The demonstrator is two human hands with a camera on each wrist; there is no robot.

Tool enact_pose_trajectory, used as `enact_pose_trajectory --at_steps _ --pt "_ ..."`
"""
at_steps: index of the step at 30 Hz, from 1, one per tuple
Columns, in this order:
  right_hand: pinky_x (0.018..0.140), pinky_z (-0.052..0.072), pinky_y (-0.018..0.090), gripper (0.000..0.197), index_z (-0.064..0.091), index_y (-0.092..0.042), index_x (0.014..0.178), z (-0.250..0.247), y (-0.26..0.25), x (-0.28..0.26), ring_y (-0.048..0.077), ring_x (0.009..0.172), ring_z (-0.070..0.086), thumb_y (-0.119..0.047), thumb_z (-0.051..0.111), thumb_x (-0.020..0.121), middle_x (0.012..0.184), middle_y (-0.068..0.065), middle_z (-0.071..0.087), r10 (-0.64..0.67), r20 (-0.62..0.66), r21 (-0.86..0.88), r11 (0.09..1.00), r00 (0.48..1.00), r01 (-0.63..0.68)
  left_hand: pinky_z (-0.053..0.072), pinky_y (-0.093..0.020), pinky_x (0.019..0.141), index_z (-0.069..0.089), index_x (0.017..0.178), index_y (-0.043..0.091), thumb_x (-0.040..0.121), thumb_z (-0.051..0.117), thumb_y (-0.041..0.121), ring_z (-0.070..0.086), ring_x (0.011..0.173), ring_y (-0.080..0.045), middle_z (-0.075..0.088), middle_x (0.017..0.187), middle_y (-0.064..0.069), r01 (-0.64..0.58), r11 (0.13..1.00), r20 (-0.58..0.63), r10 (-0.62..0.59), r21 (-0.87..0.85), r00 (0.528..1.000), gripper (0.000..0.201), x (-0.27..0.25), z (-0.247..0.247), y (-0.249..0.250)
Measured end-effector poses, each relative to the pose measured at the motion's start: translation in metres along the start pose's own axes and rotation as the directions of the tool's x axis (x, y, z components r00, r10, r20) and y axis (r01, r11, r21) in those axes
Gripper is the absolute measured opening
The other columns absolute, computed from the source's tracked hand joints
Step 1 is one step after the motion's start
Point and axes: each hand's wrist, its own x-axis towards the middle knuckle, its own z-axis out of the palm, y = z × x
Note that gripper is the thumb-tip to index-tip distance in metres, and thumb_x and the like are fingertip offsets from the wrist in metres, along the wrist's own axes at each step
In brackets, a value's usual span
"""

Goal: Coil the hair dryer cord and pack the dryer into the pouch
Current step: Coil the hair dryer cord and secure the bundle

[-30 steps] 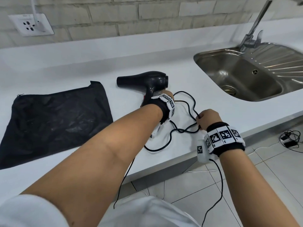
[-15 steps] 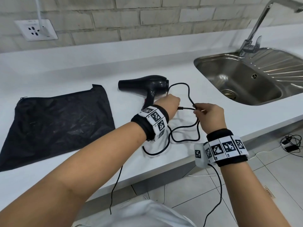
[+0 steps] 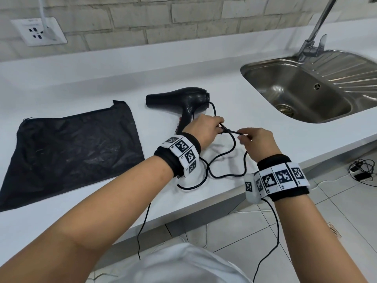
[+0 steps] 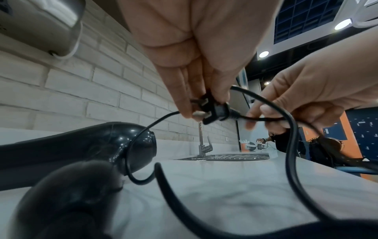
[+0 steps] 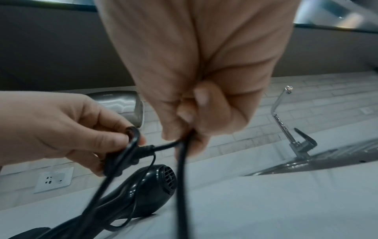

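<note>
Your left hand (image 3: 206,130) pinches the plug (image 4: 212,111) of the cord (image 3: 228,160) between fingertips, and your right hand (image 3: 258,142) grips the cord just beside it, with a second strand running down through the same fist. Both hands hover above the table near its front edge. The hair dryer (image 3: 183,101) lies on its side toward the middle of the table, nozzle pointing at the pouch (image 3: 71,148), which sits flat at the left end.

The risks from here come from the slack. Loose loops sprawl across the table in front of you, and one bend lies close to the front edge; if you pull hard while winding, that length can slide off and drag. The strands cross each other, so a fast wrap may tighten them into a tangle instead of a coil. Your hold on the plug is light, so a tug could pull it free. A strand also curls round the dryer's rear end, it seems, though the wrist views are blurred; yanking there could swing the dryer towards the sink (image 3: 306,111).
</note>
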Motion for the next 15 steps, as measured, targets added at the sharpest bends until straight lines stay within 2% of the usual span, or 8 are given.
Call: enact_pose_trajectory --at_steps 2,5,7,8,9,11,13,15 --pt "0.059 0.037 0.007 0.021 0.069 0.001 0.096 -0.003 0.004 0.002 0.028 0.083 0.059 -0.006 0.051 0.088 0.094 0.024 0.07 0.028 -0.009 -0.001 1.0 1.0 -0.028 0.044 -0.032 0.094 0.053 0.127 0.016 0.094 0.044 0.023 0.058 0.11 -0.029 0.064 0.118 -0.014 -0.017 1.0 -0.052 0.018 0.023 0.998 0.035 0.0 -0.004 -0.001" --pt "0.076 0.041 0.025 0.023 0.067 0.005 0.093 -0.012 0.017 0.003 0.035 0.095 0.059 -0.005 0.046 0.088 0.097 0.025 0.068 0.116 -0.115 -0.015 0.993 0.987 -0.119 0.046 -0.035 0.095 0.054 0.127 0.018 0.095 0.04 0.021 0.059 0.11 -0.03 0.063 0.121 -0.014 -0.014 0.999 -0.059 0.017 0.041 0.998 0.035 0.006 -0.006 -0.007" --pt "0.078 0.044 0.033 0.024 0.065 0.005 0.092 -0.018 0.028 0.002 0.037 0.089 0.06 -0.008 0.045 0.087 0.093 0.025 0.067 0.177 -0.2 0.021 0.984 0.964 -0.176 0.044 -0.032 0.099 0.054 0.128 0.019 0.096 0.038 0.02 0.057 0.114 -0.027 0.061 0.125 -0.012 -0.006 0.998 0.024 0.005 0.069 1.0 0.036 0.011 -0.003 -0.009" --pt "0.074 0.048 0.035 0.026 0.064 0.004 0.091 -0.021 0.031 0.0 0.035 0.078 0.06 -0.011 0.044 0.085 0.086 0.023 0.065 0.208 -0.229 0.085 0.977 0.951 -0.193 0.042 -0.029 0.101 0.053 0.129 0.019 0.096 0.038 0.02 0.055 0.117 -0.025 0.06 0.127 -0.011 -0.007 0.997 0.075 0.001 0.08 0.997 0.036 0.012 -0.001 -0.009" --pt "0.064 0.05 0.034 0.027 0.064 0.003 0.089 -0.025 0.032 -0.002 0.031 0.064 0.06 -0.012 0.042 0.083 0.078 0.019 0.062 0.239 -0.246 0.176 0.964 0.939 -0.199 0.04 -0.027 0.101 0.051 0.13 0.018 0.096 0.038 0.021 0.053 0.119 -0.024 0.059 0.128 -0.01 -0.003 0.997 0.12 -0.005 0.073 0.993 0.037 0.013 0.002 -0.009" --pt "0.038 0.043 0.018 0.02 0.06 -0.002 0.084 -0.031 0.026 -0.006 0.013 0.034 0.052 -0.009 0.041 0.084 0.067 0.01 0.056 0.275 -0.244 0.337 0.923 0.93 -0.185 0.038 -0.026 0.101 0.048 0.133 0.017 0.096 0.04 0.023 0.054 0.118 -0.023 0.06 0.127 -0.009 0.012 1.0 0.192 -0.013 0.008 0.981 0.039 0.013 0.005 -0.006" --pt "0.028 0.035 0.013 0.015 0.058 -0.005 0.084 -0.036 0.015 -0.012 0.006 0.024 0.046 -0.006 0.043 0.087 0.064 0.005 0.052 0.258 -0.199 0.443 0.884 0.946 -0.148 0.041 -0.027 0.096 0.045 0.134 0.015 0.096 0.041 0.027 0.059 0.109 -0.025 0.061 0.123 -0.01 0.026 0.992 0.175 -0.003 -0.126 0.985 0.041 0.013 0.006 -0.002" --pt "0.028 0.036 0.013 0.013 0.059 -0.002 0.086 -0.036 0.002 -0.015 0.006 0.024 0.047 -0.004 0.046 0.088 0.064 0.006 0.051 0.211 -0.118 0.521 0.845 0.97 -0.12 0.048 -0.031 0.082 0.045 0.133 0.011 0.096 0.039 0.03 0.064 0.087 -0.026 0.063 0.112 -0.011 0.082 0.921 0.11 -0.043 -0.381 0.993 0.042 0.011 0.004 0.005"
